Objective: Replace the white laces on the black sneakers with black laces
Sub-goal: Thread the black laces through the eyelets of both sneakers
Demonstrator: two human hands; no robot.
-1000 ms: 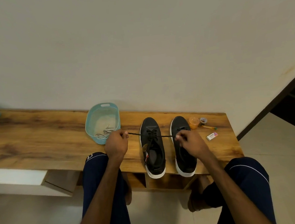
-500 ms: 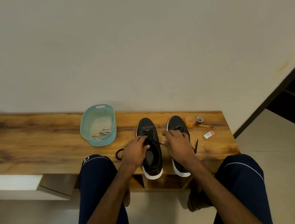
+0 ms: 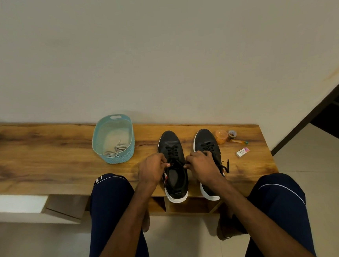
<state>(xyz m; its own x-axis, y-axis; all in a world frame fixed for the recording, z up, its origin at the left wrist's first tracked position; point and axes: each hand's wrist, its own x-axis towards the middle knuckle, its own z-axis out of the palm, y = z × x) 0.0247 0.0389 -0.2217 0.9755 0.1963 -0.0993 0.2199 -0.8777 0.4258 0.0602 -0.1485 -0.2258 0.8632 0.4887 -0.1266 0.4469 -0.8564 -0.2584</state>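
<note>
Two black sneakers with white soles stand side by side on the wooden bench (image 3: 44, 159), toes toward the wall. The left sneaker (image 3: 171, 144) carries a black lace (image 3: 172, 149) through its eyelets. My left hand (image 3: 152, 169) and my right hand (image 3: 200, 164) are at the top of that sneaker's opening, each pinching an end of the black lace. The right sneaker (image 3: 205, 140) is also laced in black, and a loose lace end (image 3: 226, 165) trails on the bench to its right. My right hand covers part of it. White laces (image 3: 117, 149) lie in a teal basket (image 3: 116, 159).
An orange lidded jar (image 3: 221, 136), a small round container (image 3: 232, 134), a pen (image 3: 240, 142) and a white eraser (image 3: 242, 152) sit at the bench's right end. The wall is close behind the bench. My knees are against its front edge.
My hands held the lace stretched wide apart, then came together over the left sneaker's opening. The loop of lace seen on the bench left of the shoe is gone.
</note>
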